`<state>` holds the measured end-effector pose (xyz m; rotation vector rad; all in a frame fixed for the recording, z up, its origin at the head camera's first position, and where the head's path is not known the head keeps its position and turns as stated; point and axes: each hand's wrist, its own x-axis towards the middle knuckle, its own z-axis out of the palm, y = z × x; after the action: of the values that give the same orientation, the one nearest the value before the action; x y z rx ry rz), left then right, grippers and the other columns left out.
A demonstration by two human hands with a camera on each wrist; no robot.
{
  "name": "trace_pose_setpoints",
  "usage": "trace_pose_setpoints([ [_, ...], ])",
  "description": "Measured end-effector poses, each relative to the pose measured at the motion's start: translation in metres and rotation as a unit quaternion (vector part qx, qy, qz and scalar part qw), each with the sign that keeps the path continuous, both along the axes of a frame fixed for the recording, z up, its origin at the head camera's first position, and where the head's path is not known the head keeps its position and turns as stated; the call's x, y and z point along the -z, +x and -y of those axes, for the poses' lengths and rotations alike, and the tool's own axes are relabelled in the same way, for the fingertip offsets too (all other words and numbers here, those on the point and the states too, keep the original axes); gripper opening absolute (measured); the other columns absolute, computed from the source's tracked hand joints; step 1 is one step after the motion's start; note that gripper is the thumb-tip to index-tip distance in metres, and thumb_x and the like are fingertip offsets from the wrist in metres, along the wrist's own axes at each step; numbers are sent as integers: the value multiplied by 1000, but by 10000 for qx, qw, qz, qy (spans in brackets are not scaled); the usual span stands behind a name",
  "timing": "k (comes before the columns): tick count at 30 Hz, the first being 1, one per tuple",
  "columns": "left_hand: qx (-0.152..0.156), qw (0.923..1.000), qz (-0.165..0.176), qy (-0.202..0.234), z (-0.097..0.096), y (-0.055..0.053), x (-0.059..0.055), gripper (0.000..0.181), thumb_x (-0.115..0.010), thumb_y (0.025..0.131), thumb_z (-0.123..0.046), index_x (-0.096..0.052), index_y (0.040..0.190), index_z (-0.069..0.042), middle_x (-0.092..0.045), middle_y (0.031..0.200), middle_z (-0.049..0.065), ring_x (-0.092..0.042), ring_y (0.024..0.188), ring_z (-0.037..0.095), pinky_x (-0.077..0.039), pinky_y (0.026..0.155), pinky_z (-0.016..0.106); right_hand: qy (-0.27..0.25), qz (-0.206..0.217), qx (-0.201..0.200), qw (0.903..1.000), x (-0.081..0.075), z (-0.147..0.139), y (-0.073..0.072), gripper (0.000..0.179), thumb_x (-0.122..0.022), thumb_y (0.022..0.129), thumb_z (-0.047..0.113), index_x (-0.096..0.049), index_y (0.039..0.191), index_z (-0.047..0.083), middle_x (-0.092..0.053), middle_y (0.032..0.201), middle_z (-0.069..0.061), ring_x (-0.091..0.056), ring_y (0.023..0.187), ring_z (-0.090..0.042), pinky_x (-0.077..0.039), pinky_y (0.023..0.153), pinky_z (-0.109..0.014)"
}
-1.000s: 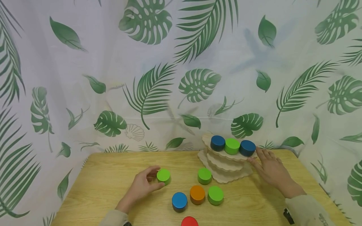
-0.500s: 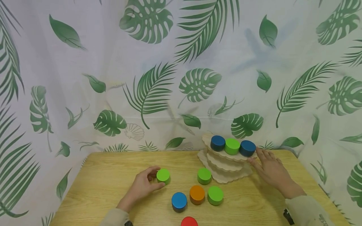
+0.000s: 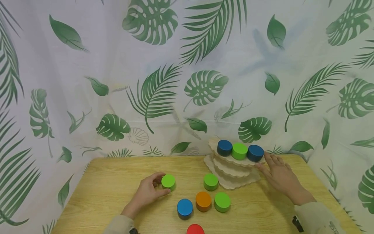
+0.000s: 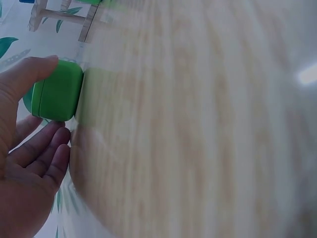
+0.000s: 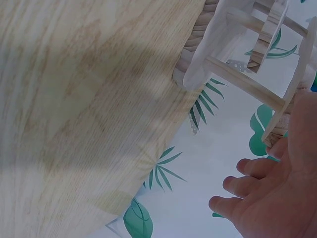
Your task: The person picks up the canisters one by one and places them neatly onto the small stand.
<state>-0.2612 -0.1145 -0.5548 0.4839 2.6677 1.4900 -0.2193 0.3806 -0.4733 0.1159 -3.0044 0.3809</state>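
My left hand (image 3: 147, 192) pinches a small round green lidded tin (image 3: 168, 182) on the wooden table; its thumb and fingers also show around the tin (image 4: 59, 91) in the left wrist view. At the back right stands a tiered wooden stand (image 3: 232, 175) with wavy edges. On its top tier sit a blue tin (image 3: 224, 148), a green tin (image 3: 239, 151) and another blue tin (image 3: 255, 153). My right hand (image 3: 281, 175) touches the right end of that tier with thumb and index finger. In the right wrist view its other fingers (image 5: 247, 186) extend beside the stand (image 5: 242, 77), holding nothing.
In front of the stand are a green tin (image 3: 211, 182), another green tin (image 3: 222, 202), an orange tin (image 3: 203, 201) and a blue tin (image 3: 185, 209). A red tin (image 3: 195, 229) is cut off by the lower frame edge. Leaf-patterned cloth (image 3: 163, 143) hangs behind the table.
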Motion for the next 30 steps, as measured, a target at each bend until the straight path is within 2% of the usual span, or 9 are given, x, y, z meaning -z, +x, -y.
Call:
trace_pose_setpoints([
  [9, 9, 9999, -83, -62, -1, 1, 0, 59, -93, 81, -25, -68, 131, -7, -75, 119, 2, -67, 104, 15, -55, 89, 29, -12, 14, -8, 10000, -1, 0, 0, 81, -38, 112, 54, -27, 161, -11, -36, 156, -45, -31, 141, -70, -29, 107, -84],
  [13, -77, 10000, 45, -19, -2, 1, -1, 58, -94, 80, -25, -69, 130, -7, -74, 117, 2, -66, 104, 15, -54, 90, 29, -29, 21, -17, 10000, -1, 0, 0, 81, -38, 113, 54, -27, 161, -10, -36, 156, -45, -31, 141, -70, -28, 108, -84],
  [24, -170, 9998, 109, -7, -3, 2, -2, 57, -93, 81, -25, -69, 130, -8, -74, 114, 1, -65, 104, 14, -55, 91, 31, 9, 3, -42, 10000, -1, 0, 0, 81, -38, 113, 53, -27, 161, -11, -37, 154, -46, -32, 140, -70, -30, 107, -83],
  [30, -185, 9998, 3, 31, -3, 2, -1, 57, -93, 81, -25, -69, 130, -6, -74, 114, 2, -67, 103, 15, -56, 90, 31, 10, -25, -36, 10000, -1, 0, 0, 80, -38, 113, 53, -28, 160, -11, -37, 154, -46, -32, 140, -70, -30, 107, -83],
])
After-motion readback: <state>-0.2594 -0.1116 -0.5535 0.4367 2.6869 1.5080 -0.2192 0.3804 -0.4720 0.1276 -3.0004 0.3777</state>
